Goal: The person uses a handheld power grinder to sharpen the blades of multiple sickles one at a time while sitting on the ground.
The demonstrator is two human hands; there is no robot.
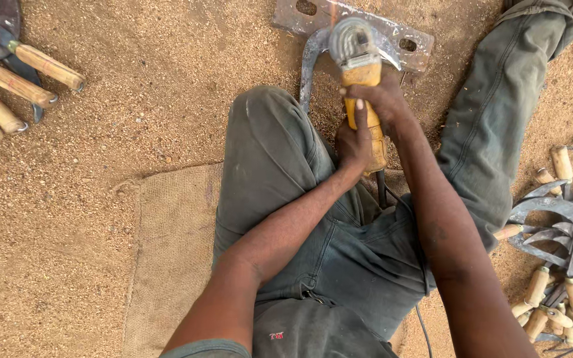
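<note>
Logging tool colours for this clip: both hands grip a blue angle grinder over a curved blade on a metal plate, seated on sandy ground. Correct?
Not quite: the head view shows the angle grinder is yellow, not blue. Both the left hand and right hand grip it over the curved blade on the metal plate.

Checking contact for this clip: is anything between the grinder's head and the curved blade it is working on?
Nothing visible. The yellow angle grinder, held by the left hand and right hand, meets the curved blade on the metal plate; the contact point itself is hidden under the grinder's head.
</note>
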